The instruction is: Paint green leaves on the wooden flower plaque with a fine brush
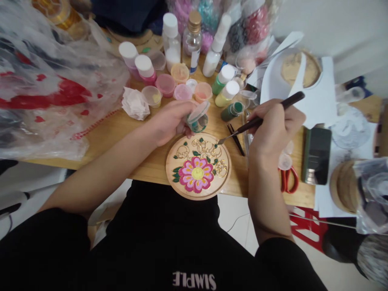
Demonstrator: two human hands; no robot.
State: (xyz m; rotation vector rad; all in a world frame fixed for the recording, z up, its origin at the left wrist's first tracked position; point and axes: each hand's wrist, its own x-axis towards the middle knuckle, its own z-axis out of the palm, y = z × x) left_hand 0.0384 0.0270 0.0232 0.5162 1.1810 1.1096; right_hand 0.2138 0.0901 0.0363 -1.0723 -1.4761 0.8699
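My left hand [178, 119] is closed around a small clear cup [198, 122] of dark green paint, its lid tilted up. In my right hand [269, 125] is a palette knife [253, 122] with a dark handle, held like a pen. Its metal tip is at the upper right of a round wooden plaque [200, 194]; I cannot tell whether it touches. The plaque overhangs the table's front edge. It bears a pink flower with a yellow centre, green leaves and gold outlines, some of them unfilled. Black tweezers [235, 140] lie beside it.
Behind the hands stand open paint cups [165, 85], a green paint bottle [232, 111] and several white-capped bottles [172, 40]. A crumpled tissue [135, 104] and plastic bags [60, 93] are leftward. Red scissors [288, 180] and a phone [317, 155] lie rightward.
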